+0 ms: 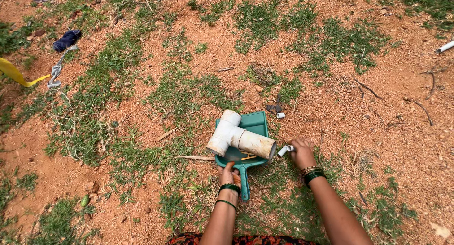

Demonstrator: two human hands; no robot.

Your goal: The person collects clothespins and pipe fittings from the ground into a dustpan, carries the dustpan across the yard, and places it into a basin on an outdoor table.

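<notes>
The left hand [230,175] grips the green dustpan [250,131] by its handle; a white pipe tee fitting [239,139] lies across the pan, just beyond. The right hand [301,152] pinches a small white pipe piece [284,150] at the pan's right edge.

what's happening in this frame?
A person crouches over red dirt with patchy grass. The left hand grips the handle of a green dustpan lying on the ground, with a white T-shaped pipe fitting resting in it. The right hand holds a small white pipe piece just beside the dustpan's right edge. Another small white piece lies on the dirt just beyond. A yellow strip and dark cloth sit far left.
</notes>
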